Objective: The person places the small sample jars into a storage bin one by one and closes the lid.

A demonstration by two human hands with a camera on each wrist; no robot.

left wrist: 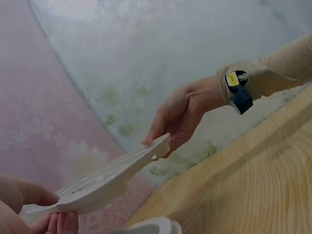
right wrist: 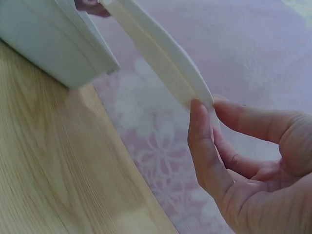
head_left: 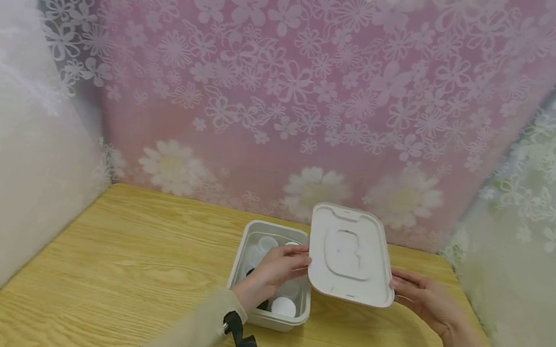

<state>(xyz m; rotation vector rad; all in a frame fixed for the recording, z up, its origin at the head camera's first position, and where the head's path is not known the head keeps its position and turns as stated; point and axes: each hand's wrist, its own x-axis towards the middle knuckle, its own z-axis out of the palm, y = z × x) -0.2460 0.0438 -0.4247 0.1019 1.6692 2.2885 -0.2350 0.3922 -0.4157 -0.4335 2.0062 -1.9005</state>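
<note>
A white plastic lid (head_left: 350, 254) is held up in the air, tilted, to the right of a white plastic box (head_left: 265, 322). My left hand (head_left: 276, 269) reaches across the box and pinches the lid's left edge between thumb and fingers, as the left wrist view also shows. On the opposite edge, my right hand (right wrist: 243, 151) pinches the rim between thumb and fingertips. Inside the box stand several white and translucent containers, among them a round white cap (head_left: 284, 307) near the front. Dark items beside it are partly hidden by my left hand and forearm.
The wooden table (head_left: 123, 289) runs back to a pink flowered cloth (head_left: 268, 103). Pale cloth walls close in the left and right sides. Each wrist carries a black strap mount (head_left: 240, 336) over a beige sleeve.
</note>
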